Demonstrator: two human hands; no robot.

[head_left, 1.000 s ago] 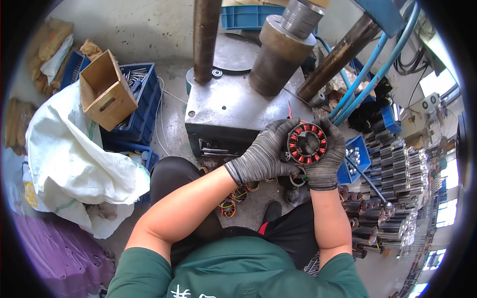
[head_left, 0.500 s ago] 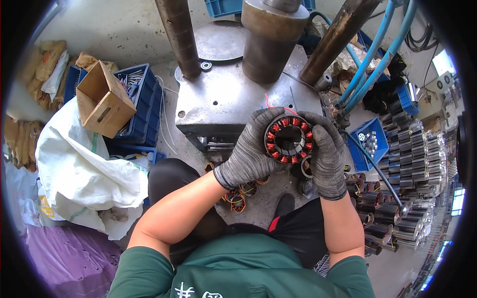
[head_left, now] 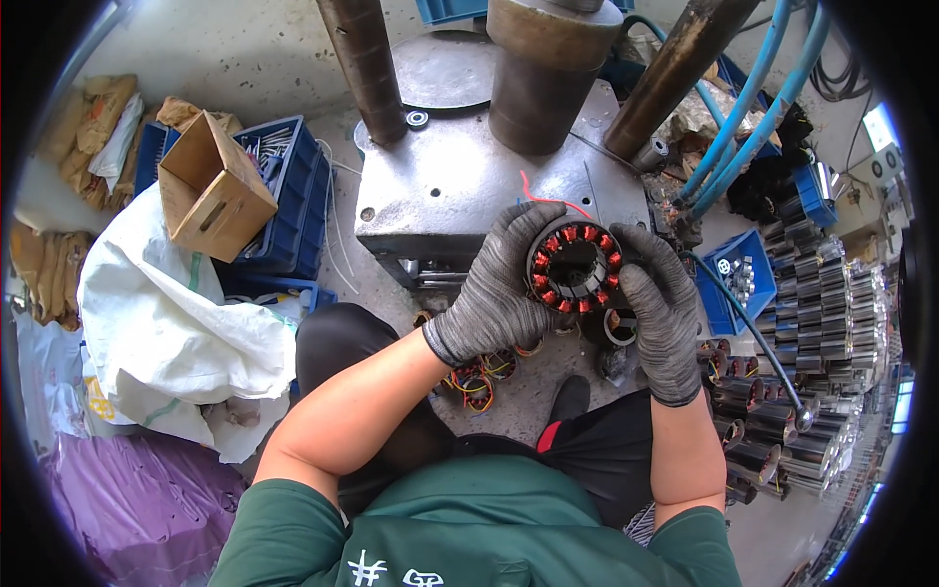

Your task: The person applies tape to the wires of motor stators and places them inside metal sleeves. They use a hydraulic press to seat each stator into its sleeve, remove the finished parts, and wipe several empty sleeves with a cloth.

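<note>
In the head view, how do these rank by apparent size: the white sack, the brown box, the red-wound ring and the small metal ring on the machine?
1. White sack
2. Brown box
3. Red-wound ring
4. Small metal ring

Observed at left: an open cardboard box [head_left: 230, 207] tilted on a blue crate [head_left: 310, 215], a white sack [head_left: 166, 313] beside them, and purple sheeting [head_left: 137, 494] nearby.

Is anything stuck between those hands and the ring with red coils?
Only the grey gloves: the left hand grips the ring through one. Nothing else visible is between. The right hand is beside the ring's right edge; I can't tell if it touches.
</note>
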